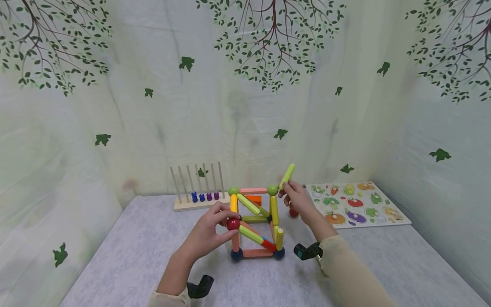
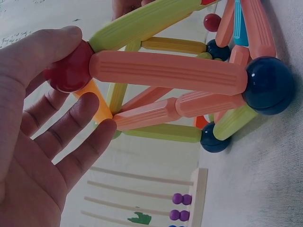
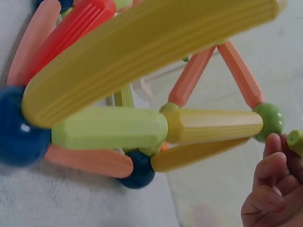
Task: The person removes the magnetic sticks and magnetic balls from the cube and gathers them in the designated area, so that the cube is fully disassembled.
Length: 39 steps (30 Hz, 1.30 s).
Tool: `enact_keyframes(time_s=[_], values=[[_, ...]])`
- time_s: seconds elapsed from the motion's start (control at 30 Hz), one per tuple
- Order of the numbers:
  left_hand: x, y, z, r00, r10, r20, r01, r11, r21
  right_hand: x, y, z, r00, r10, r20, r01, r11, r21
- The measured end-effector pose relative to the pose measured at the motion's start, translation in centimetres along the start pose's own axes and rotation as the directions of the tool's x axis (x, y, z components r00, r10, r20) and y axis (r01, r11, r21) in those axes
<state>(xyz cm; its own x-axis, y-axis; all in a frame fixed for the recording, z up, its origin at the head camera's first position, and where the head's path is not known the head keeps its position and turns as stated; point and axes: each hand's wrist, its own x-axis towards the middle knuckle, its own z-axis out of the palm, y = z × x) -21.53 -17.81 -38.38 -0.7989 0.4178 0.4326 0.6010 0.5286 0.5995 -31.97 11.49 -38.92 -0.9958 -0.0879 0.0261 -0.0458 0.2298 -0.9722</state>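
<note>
Your left hand (image 1: 207,233), fingers (image 1: 223,215) pinching a red ball (image 1: 232,224) at nine o'clock on the stick frame (image 1: 254,219), your right hand (image 1: 300,199) pinching a lime stick (image 1: 287,175) at one, peg rack (image 1: 199,205) at ten

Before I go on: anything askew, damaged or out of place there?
No damage or spill shows. The yellow stick rising from the near-right blue ball looks odd: its upper end is bare, while the near-left corner has a red ball, held by the left hand. A second red ball appears loose beside the right hand.
</note>
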Motion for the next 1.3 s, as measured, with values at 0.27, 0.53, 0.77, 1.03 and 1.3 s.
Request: enact_keyframes(time_s=[0.27, 0.53, 0.77, 1.03, 1.3], values=[[0.0, 0.0, -0.1, 1.000, -0.010, 0.006, 0.009, 1.000, 0.005, -1.9, 0.8, -2.2, 0.994, 0.067, -0.081, -0.077, 0.988, -0.132], [0.0, 0.0, 0.0, 1.000, -0.017, 0.005, 0.017, 1.000, 0.009, -4.3, 3.0, -4.1, 0.996, 0.068, -0.055, -0.082, 0.941, -0.329], [0.0, 0.0, 0.1, 1.000, -0.005, -0.001, 0.005, 1.000, 0.014, -6.8, 4.8, -5.2, 0.996, 0.082, -0.016, -0.083, 0.937, -0.338], [0.0, -0.1, 0.1, 1.000, -0.012, 0.006, 0.012, 1.000, 0.008, -8.4, 6.4, -5.7, 0.993, 0.022, 0.117, 0.013, 0.955, -0.296], [0.0, 0.0, 0.1, 1.000, -0.002, 0.000, 0.002, 1.000, 0.009, -8.8, 6.7, -5.4, 0.992, 0.052, 0.118, 0.008, 0.889, -0.459]])
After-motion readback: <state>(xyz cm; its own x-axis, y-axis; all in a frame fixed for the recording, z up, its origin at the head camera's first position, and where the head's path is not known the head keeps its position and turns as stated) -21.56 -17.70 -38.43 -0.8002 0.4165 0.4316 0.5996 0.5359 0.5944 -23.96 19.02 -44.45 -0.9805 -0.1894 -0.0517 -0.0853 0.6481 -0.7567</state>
